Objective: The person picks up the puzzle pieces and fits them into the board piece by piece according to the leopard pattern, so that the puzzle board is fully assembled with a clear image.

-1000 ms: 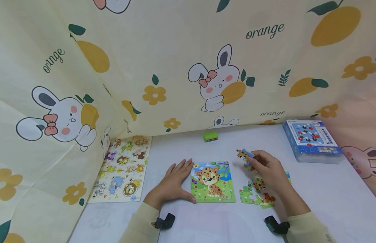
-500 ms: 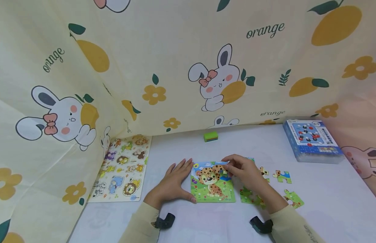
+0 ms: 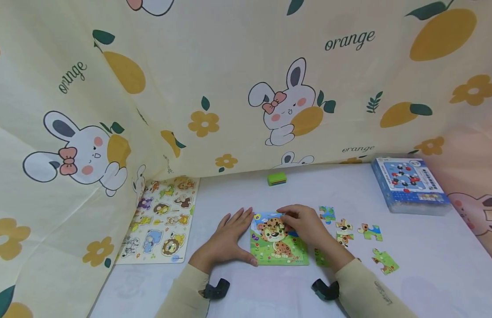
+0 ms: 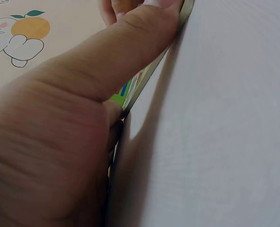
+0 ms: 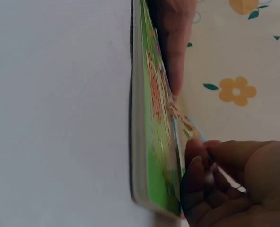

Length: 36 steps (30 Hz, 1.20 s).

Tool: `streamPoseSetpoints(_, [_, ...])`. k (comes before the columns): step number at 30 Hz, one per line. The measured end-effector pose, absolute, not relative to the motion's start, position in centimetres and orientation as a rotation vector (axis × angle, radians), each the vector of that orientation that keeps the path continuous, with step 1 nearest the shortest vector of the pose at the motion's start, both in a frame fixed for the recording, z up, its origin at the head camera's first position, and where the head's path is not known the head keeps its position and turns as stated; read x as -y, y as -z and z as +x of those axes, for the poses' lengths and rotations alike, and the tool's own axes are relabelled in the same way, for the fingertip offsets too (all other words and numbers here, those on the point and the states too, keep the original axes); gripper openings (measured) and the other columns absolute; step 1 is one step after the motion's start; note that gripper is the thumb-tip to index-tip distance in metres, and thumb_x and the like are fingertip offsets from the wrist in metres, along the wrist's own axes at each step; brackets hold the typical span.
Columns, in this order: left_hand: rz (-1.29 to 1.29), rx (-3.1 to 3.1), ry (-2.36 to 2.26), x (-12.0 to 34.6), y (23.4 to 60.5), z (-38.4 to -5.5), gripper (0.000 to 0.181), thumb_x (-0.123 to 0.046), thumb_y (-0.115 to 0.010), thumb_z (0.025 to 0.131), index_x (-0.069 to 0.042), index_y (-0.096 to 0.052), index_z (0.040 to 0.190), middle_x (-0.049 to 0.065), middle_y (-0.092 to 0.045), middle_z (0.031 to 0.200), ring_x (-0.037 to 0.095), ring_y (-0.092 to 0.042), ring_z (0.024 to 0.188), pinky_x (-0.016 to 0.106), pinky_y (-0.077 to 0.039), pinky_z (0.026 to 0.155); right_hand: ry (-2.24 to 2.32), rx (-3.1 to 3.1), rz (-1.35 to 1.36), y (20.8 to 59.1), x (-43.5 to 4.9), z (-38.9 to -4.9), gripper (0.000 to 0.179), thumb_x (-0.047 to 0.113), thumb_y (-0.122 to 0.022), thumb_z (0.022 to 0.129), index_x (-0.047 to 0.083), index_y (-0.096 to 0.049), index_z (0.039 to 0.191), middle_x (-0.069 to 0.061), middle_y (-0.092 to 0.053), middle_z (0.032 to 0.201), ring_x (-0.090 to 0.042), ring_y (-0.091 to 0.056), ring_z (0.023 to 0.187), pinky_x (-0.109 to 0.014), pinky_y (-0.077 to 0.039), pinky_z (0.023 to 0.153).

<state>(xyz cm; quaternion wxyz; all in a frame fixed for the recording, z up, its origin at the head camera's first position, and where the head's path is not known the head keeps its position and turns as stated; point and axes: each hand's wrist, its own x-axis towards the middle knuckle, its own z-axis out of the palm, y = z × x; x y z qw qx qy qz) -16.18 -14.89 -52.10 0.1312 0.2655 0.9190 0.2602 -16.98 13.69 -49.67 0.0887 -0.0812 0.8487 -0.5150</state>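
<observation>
right hand [image 3: 303, 223]: fingers curled, pinching puzzle piece [image 5: 187, 128] onto leopard puzzle board [image 3: 278, 254] (upper edge). left hand [image 3: 226, 240]: flat, fingers straight, bracing board's left side.

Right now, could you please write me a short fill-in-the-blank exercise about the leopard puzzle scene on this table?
1. The left hand rests flat against the ___ edge of the leopard puzzle board.
2. The right hand pinches a puzzle piece over the board's ___ edge.
3. The small block near the curtain is ___.
4. The blue game box lies on the table's ___ side.

Missing words: left; top; green; right
</observation>
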Motion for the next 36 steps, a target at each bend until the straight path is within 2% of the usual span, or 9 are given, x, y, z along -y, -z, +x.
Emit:
streamPoseSetpoints(6, [0.770,-2.669,-0.752,14.9,52.2,-16.2,0.145,-0.077,-0.093,0.065,-0.015,-0.023,0.175,-0.007,-0.011,0.180,0.019,-0.001,0.166,0.049,0.006,0.131,1.465,-2.570,-0.236,50.1,-13.2,-17.3,0.029,0.010,-0.068,0.109,-0.002,-0.074,0.134,-0.003,-0.072,0.090,-0.018,-0.069,0.077,-0.035,-0.059,0.072])
streamPoseSetpoints(16, [0.776,-2.675,-0.743,14.9,52.4,-16.3,0.145,-0.077,-0.093,0.065,-0.015,-0.022,0.175,-0.007,-0.010,0.180,0.018,0.000,0.166,0.049,0.006,0.131,1.234,-2.789,-0.371,49.0,-13.5,-16.6,0.027,0.016,-0.071,0.108,0.004,-0.076,0.131,-0.003,-0.071,0.113,-0.023,-0.067,0.101,-0.048,-0.060,0.089])
streamPoseSetpoints(20, [0.779,-2.671,-0.756,14.9,52.3,-16.2,0.145,-0.076,-0.094,0.065,-0.015,-0.022,0.175,-0.006,-0.011,0.180,0.019,-0.001,0.166,0.049,0.006,0.131,1.198,-2.759,-0.501,48.8,-13.8,-16.0,0.029,0.013,-0.071,0.108,0.005,-0.075,0.135,-0.008,-0.073,0.128,-0.033,-0.067,0.122,-0.057,-0.054,0.106])
streamPoseSetpoints(23, [0.783,-2.673,-0.753,15.0,52.3,-16.2,0.145,-0.075,-0.094,0.065,-0.015,-0.022,0.175,-0.006,-0.010,0.180,0.018,-0.001,0.166,0.048,0.006,0.131,1.077,-2.744,-0.665,48.8,-14.0,-15.5,0.036,0.012,-0.071,0.107,0.006,-0.071,0.143,-0.012,-0.068,0.144,-0.040,-0.058,0.139,-0.062,-0.045,0.116])
streamPoseSetpoints(28, [0.786,-2.684,-0.742,15.0,52.3,-16.3,0.144,-0.076,-0.093,0.066,-0.015,-0.022,0.175,-0.006,-0.010,0.180,0.018,-0.001,0.165,0.049,0.006,0.131,0.833,-2.730,-0.824,48.6,-13.7,-14.7,0.047,0.018,-0.068,0.109,0.010,-0.062,0.156,-0.013,-0.060,0.155,-0.044,-0.046,0.149,-0.068,-0.040,0.118])
streamPoseSetpoints(36, [0.794,-2.663,-0.776,15.1,52.4,-16.3,0.144,-0.078,-0.091,0.066,-0.014,-0.023,0.175,-0.006,-0.012,0.181,0.019,-0.001,0.166,0.050,0.006,0.131,0.742,-2.725,-0.788,48.3,-13.2,-13.9,0.052,0.021,-0.073,0.106,0.012,-0.062,0.156,-0.011,-0.060,0.157,-0.045,-0.041,0.153,-0.077,-0.038,0.113])
